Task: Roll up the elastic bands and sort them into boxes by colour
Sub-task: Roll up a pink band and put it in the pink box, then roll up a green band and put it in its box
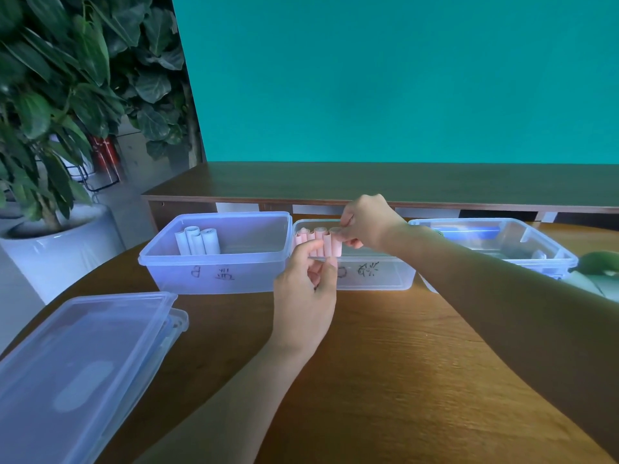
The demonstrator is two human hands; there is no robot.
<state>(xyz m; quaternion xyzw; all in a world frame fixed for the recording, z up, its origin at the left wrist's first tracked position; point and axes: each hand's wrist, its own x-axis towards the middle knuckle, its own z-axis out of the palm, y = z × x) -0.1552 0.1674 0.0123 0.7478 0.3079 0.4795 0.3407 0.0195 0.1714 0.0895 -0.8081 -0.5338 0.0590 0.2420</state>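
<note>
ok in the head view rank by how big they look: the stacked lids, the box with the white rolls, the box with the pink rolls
1. stacked lids, largest, though they lie nearest the camera, which inflates them.
2. box with the white rolls.
3. box with the pink rolls, smallest as seen, partly hidden by both hands.

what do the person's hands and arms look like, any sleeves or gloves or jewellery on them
Both the left hand and the right hand are bare, with no gloves or rings showing. Both forearms are uncovered as far as the frame shows, with no sleeves in view. Something small may sit at the right wrist, too unclear to tell.
</note>
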